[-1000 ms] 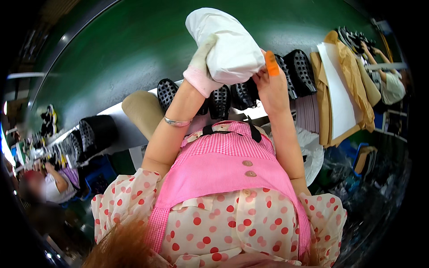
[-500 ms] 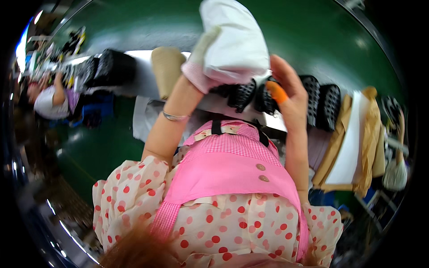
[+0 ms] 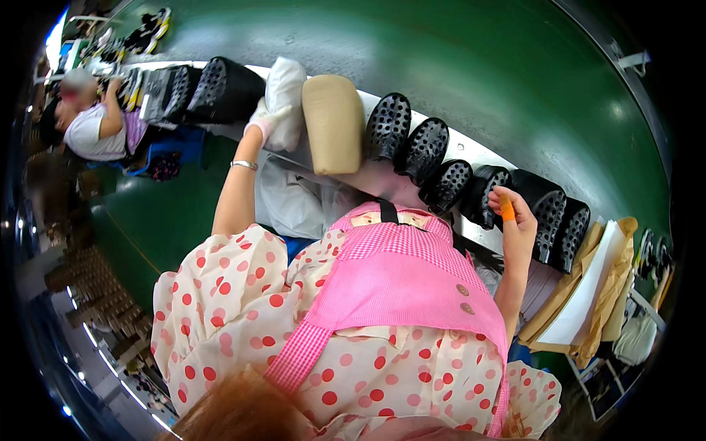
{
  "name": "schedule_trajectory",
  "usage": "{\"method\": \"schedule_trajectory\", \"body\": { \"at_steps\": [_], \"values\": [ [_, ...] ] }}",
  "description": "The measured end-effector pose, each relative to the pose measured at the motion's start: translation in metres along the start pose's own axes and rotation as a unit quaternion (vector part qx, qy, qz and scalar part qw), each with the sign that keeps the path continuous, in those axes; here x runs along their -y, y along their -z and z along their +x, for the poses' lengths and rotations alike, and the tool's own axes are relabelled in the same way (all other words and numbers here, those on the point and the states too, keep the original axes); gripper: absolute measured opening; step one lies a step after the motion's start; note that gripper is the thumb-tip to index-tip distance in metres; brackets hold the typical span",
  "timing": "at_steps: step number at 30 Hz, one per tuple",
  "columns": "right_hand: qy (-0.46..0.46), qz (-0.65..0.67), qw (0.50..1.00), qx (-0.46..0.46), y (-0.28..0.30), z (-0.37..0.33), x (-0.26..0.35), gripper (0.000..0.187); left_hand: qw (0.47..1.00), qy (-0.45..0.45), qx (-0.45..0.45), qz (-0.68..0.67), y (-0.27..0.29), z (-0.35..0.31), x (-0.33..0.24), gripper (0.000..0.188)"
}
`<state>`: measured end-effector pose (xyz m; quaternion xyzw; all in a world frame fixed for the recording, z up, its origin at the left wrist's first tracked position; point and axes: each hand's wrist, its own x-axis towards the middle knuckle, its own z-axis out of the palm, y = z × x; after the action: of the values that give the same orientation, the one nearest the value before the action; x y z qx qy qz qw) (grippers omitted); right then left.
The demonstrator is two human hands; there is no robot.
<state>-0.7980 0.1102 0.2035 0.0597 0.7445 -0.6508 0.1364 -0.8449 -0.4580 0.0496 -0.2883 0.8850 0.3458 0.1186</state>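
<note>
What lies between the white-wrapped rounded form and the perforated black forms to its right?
A smooth tan rounded form stands between them in the head view.

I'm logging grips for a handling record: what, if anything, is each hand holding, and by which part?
The gloved left hand holds the white-wrapped form by its lower left side; the right hand holds nothing visible.

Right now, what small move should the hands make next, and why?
Perhaps loosen the left hand from the white covered form: the form appears to rest on the bench, beside the tan form, with gloved fingers against it.
</note>
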Motion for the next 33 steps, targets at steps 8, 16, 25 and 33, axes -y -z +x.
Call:
{"method": "schedule_trajectory", "body": {
  "at_steps": [8, 16, 25, 33],
  "values": [
    [0.063, -0.192, 0.979, -0.009, -0.063, 0.028, 0.007, 0.024, 0.964, -0.093, -0.122, 0.217, -0.007, -0.007, -0.053, 0.060],
    [0.261, -0.303, 0.911, 0.104, -0.258, 0.157, -0.018, 0.031, 0.964, -0.177, 0.158, -0.118, -0.012, 0.011, -0.125, 0.026],
    [0.185, -0.315, 0.928, 0.066, -0.301, 0.172, -0.019, 0.035, 0.962, -0.083, 0.251, -0.069, -0.001, 0.025, -0.120, 0.029],
    [0.087, -0.277, 0.950, 0.117, -0.300, 0.186, -0.015, 0.043, 0.940, -0.059, 0.300, -0.148, 0.007, 0.009, -0.141, 0.037]
  ]
}}
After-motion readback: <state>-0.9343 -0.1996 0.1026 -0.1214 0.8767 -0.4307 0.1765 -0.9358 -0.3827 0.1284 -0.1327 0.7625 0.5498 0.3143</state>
